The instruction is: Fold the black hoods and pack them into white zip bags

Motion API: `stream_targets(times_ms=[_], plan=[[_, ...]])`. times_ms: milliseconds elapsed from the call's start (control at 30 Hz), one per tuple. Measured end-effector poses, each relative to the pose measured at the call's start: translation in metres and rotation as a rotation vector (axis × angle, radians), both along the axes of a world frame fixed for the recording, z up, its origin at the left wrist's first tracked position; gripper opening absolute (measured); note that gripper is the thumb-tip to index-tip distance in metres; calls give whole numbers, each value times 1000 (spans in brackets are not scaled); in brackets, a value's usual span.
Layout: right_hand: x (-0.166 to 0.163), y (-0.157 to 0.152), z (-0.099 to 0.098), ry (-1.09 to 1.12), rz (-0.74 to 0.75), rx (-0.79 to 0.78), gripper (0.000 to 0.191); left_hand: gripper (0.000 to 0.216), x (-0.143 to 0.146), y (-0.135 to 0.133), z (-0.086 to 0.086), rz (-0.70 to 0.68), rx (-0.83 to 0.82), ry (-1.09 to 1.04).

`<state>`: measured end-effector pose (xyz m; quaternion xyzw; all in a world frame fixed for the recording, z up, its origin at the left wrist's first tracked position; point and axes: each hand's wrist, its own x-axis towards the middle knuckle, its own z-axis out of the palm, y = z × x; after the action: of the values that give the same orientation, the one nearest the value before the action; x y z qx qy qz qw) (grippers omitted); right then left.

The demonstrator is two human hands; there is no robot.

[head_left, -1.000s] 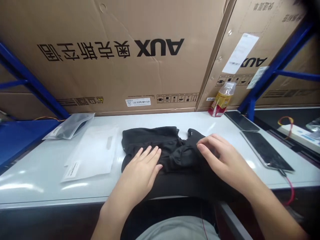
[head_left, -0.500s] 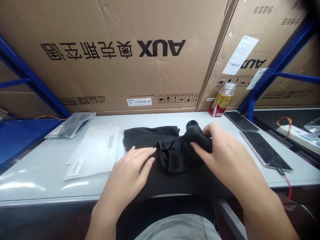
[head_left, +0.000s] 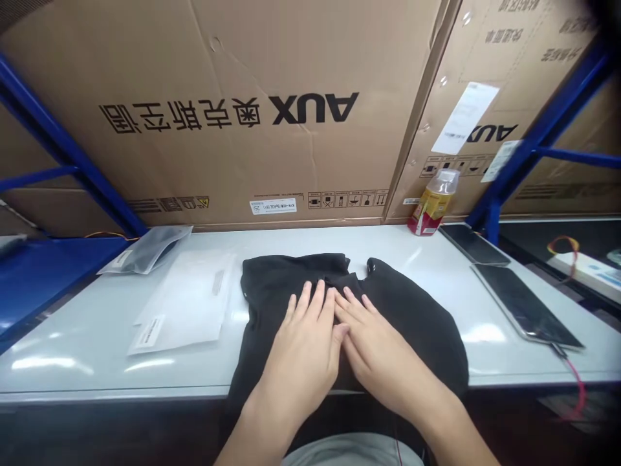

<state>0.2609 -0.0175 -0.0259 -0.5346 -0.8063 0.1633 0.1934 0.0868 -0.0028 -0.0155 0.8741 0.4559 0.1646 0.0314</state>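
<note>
A black garment (head_left: 417,310) lies spread on the white table (head_left: 87,349), its lower part hanging over the front edge. My left hand (head_left: 305,343) lies flat on the middle of it, fingers stretched out. Beside it, my right hand (head_left: 373,343) also presses flat on the cloth, fingers straight. The two hands touch side by side and hold nothing.
Two flat plastic bags lie left of the garment: a white one (head_left: 187,301) and a grey one (head_left: 148,249). A yellow-red bottle (head_left: 433,202) stands at the back right. Two dark tablets (head_left: 526,304) lie on the right. Large cardboard boxes (head_left: 242,110) and blue rack posts stand behind.
My right hand has let go of the bunched cloth it lifted and laid it down. Both hands now rest flat together on the garment, which lies smoother and wider.
</note>
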Motion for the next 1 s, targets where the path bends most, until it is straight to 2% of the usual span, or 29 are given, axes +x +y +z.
stream_targets(times_ms=[100, 200, 267, 333, 367, 433, 567, 700, 767, 800, 867, 933, 1000], plan=[[-3, 0, -6, -33, -21, -38, 57, 56, -9, 4, -11, -48, -30, 71], [2, -5, -4, 86, -22, -88, 56, 55, -36, 10, -3, -64, -14, 43], [8, -9, -1, 216, -58, -104, 54, 52, -63, 19, 10, 128, 41, 2], [15, -13, 3, 324, -123, -72, 49, 52, -94, 32, 21, 493, 94, 10], [18, -15, 5, 359, -157, -43, 46, 55, -108, 39, 25, 637, 64, 69], [23, -16, 10, 396, -212, 12, 40, 56, -133, 51, 30, 740, -43, 141], [31, -17, 20, 432, -270, 81, 31, 56, -154, 57, 36, 743, -176, 156], [20, -19, 24, 443, -323, 261, 24, 52, -135, 30, 52, 692, -152, 28], [3, -20, 26, 417, -341, 354, 20, 44, -115, 7, 59, 585, -125, -123], [-7, -21, 28, 395, -334, 363, 19, 38, -103, -4, 61, 483, -114, -221], [-26, -21, 32, 365, -282, 291, 21, 23, -83, -22, 61, 213, -91, -349], [-39, -20, 37, 363, -212, 177, 23, 21, -70, -32, 57, -3, -72, -406], [-43, -19, 42, 373, -170, 92, 22, 24, -68, -32, 54, -80, -36, -436]])
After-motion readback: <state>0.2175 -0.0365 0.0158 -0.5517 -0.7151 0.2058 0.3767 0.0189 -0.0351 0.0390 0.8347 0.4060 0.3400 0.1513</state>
